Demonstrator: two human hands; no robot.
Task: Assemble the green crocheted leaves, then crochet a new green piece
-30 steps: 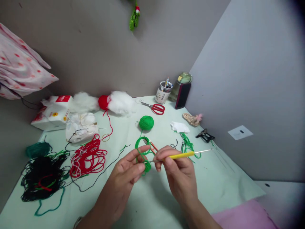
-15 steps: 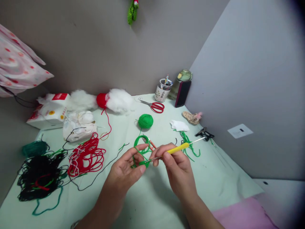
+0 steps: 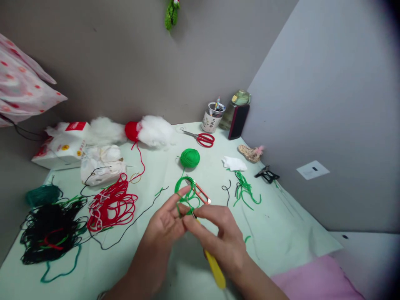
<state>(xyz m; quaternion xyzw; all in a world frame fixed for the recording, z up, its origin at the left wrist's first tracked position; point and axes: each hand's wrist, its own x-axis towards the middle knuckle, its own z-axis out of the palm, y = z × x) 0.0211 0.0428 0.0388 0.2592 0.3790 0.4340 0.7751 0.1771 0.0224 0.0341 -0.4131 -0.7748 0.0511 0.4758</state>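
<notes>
My left hand (image 3: 167, 221) has its index finger raised with green yarn running by it, and its other fingers close around a small green crochet piece (image 3: 191, 211). My fingers partly cover that piece. In my right hand (image 3: 223, 235) is a crochet hook with a yellow handle (image 3: 215, 268), its handle pointing down toward me. The right thumb and forefinger meet at the green piece, and the hook's tip is hard to make out there. Loops of green yarn (image 3: 184, 183) lie just beyond, leading to a green yarn ball (image 3: 190, 158).
Orange thread snips (image 3: 203, 195) lie beside the loops. Farther back are red-handled scissors (image 3: 204, 139), a pen cup (image 3: 212, 118) and a phone (image 3: 239, 121). Red yarn (image 3: 114, 204) and black yarn (image 3: 51, 233) lie tangled at left; green scraps (image 3: 246, 189) and a black clip (image 3: 267, 174) are at right.
The hook has swung in my right hand from pointing up and right to pointing down toward me. My right thumb and forefinger have moved left onto the green piece.
</notes>
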